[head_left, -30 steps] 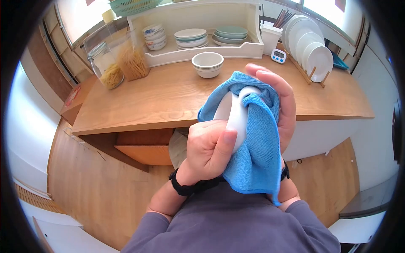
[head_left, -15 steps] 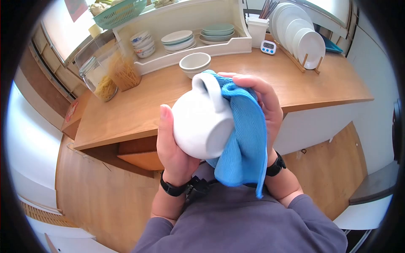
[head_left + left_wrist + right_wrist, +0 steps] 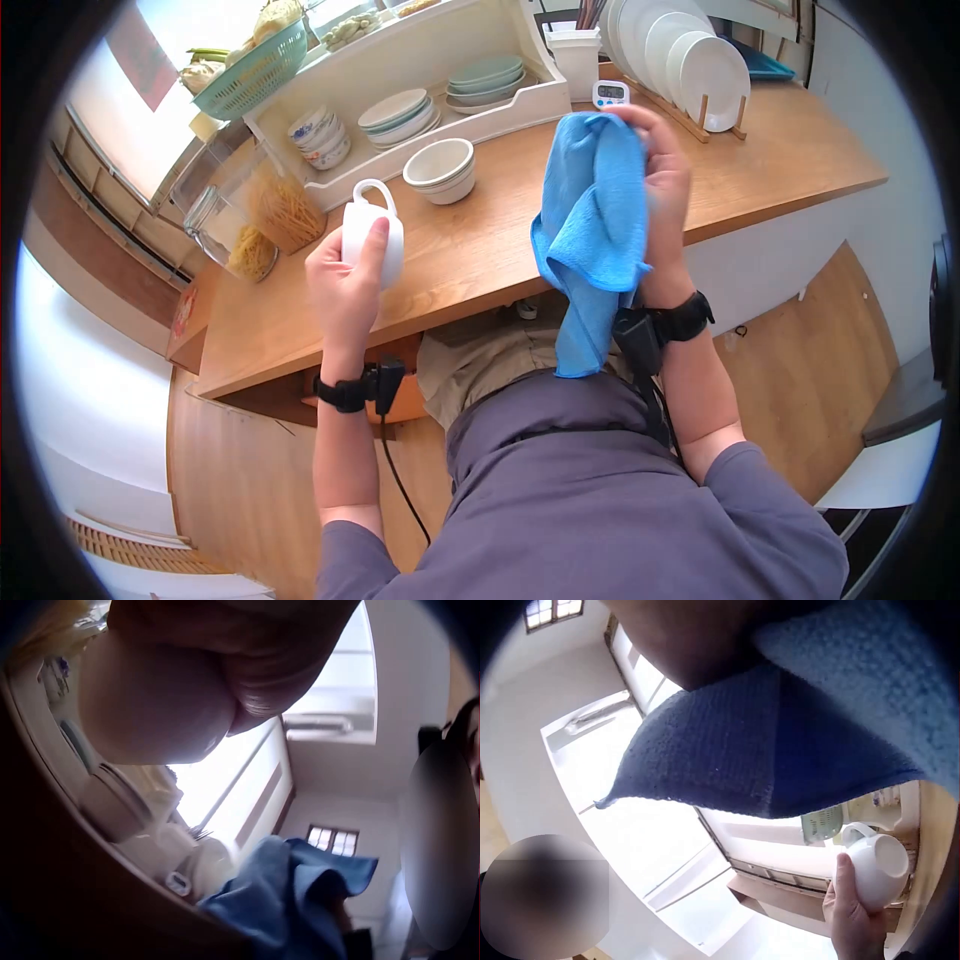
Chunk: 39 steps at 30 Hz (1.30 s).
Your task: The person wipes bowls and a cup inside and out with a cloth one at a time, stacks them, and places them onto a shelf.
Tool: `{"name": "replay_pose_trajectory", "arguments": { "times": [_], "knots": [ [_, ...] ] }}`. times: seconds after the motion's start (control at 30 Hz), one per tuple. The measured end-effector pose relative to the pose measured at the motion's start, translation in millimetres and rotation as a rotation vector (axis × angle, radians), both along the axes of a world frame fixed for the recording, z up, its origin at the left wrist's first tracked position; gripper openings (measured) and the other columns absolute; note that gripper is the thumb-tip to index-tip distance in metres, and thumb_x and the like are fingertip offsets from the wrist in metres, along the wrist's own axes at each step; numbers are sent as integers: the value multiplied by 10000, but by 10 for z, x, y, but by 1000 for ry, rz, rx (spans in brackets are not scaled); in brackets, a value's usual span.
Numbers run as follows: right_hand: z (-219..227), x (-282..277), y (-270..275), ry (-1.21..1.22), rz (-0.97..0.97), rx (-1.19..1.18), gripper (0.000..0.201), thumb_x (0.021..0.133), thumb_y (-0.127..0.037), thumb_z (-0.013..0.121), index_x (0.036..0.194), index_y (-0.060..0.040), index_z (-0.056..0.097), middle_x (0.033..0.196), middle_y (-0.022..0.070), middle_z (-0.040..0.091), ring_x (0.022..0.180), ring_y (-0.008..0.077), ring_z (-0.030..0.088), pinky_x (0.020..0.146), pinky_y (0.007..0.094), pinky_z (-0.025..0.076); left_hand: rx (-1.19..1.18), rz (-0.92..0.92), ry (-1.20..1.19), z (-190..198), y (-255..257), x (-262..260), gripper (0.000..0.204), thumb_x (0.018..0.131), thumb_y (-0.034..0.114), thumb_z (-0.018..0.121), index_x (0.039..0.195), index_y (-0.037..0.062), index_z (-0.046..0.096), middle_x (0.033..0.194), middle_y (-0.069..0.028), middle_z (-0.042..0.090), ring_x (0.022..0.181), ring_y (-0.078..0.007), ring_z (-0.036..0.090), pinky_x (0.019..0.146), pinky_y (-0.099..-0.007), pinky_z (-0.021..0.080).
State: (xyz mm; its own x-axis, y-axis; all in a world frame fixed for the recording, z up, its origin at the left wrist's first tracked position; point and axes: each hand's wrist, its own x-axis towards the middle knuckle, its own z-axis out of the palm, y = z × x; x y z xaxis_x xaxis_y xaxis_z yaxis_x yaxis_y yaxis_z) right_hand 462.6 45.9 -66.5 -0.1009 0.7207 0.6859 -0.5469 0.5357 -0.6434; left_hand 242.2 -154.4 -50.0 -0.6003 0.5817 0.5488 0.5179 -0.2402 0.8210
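My left hand (image 3: 345, 285) grips a white mug (image 3: 371, 236) upright above the wooden counter (image 3: 480, 240), its handle pointing up and away; the right wrist view shows the same mug (image 3: 875, 871) from its open side. My right hand (image 3: 662, 190) holds a blue cloth (image 3: 590, 230) bunched at its top, and the cloth hangs down past the counter's front edge. In the left wrist view the cloth (image 3: 289, 900) sits low and right, under my palm. The two hands are well apart.
A stack of white bowls (image 3: 440, 170) stands on the counter. Behind it a white shelf tray (image 3: 420, 70) holds bowls and plates. Pasta jars (image 3: 270, 215) are at the left, a plate rack (image 3: 680, 60) and a small timer (image 3: 609, 95) at the right.
The hands have parted: the left carried the mug left and set it upright, the right lifted the cloth away to the right. A second ago the cloth was wrapped on the mug.
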Motion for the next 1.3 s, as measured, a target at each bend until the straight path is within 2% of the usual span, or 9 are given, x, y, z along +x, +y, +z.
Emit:
{"name": "replay_pose_trajectory", "arguments": {
  "times": [0.1,0.17,0.2,0.33,0.4,0.73,1.03,1.1,1.3],
  "knots": [
    [-156,-130,16,-65,139,-136,184,947,-80,647,1119,-16,666,925,36,691,793,70,625,692,221,510,-128,104,281,-97,141,-238,282,927,257,724,872,-20,721,675,-44,674,592,-108,603,559,-287,461],
    [-255,-179,61,-88,183,-179,182,950,-83,641,1116,-13,668,921,43,695,788,69,627,690,222,512,-392,248,551,-75,161,-355,318,911,323,714,807,23,708,587,-104,620,518,-211,590,529,-347,452],
    [-285,-188,83,-113,224,-220,181,954,-87,635,1114,-11,669,917,50,699,782,69,629,687,223,513,-430,275,605,-81,155,-385,354,894,380,699,767,49,688,580,-159,583,539,-322,594,531,-415,457],
    [-285,-167,100,-144,275,-215,171,960,-91,626,1102,-8,673,929,58,703,794,70,634,687,225,514,-528,351,764,-107,142,-451,365,905,362,692,790,16,679,589,-147,603,513,-271,585,523,-385,441],
    [-292,-178,91,-176,213,-177,165,964,-88,622,1098,-6,674,925,49,701,784,66,629,680,224,512,-563,366,765,-106,125,-443,377,896,397,675,813,29,698,629,-172,634,592,-350,632,566,-431,480],
    [-293,-165,60,-173,223,-162,161,971,-94,620,1101,-15,672,937,38,698,792,63,623,690,226,512,-657,388,817,-39,119,-364,339,856,384,705,778,55,694,727,-173,679,728,-381,657,621,-463,505],
    [-297,-151,39,-174,202,-145,162,968,-92,614,1099,-21,679,945,38,700,816,74,633,711,234,523,-599,386,816,-46,95,-319,351,848,364,735,792,23,674,695,-163,651,675,-351,640,628,-421,489],
    [-300,-159,36,-170,177,-124,161,966,-90,615,1093,-20,683,937,40,704,816,76,637,715,238,527,-374,356,854,-81,75,-352,287,851,285,745,826,11,666,815,-156,676,788,-332,643,708,-415,487],
    [-301,-153,45,-186,174,-113,160,961,-80,612,1090,-19,684,915,41,706,799,77,642,705,236,528,-278,275,898,149,-50,207,218,858,208,740,933,10,684,976,-145,687,948,-324,633,839,-401,476]
  ]
}}
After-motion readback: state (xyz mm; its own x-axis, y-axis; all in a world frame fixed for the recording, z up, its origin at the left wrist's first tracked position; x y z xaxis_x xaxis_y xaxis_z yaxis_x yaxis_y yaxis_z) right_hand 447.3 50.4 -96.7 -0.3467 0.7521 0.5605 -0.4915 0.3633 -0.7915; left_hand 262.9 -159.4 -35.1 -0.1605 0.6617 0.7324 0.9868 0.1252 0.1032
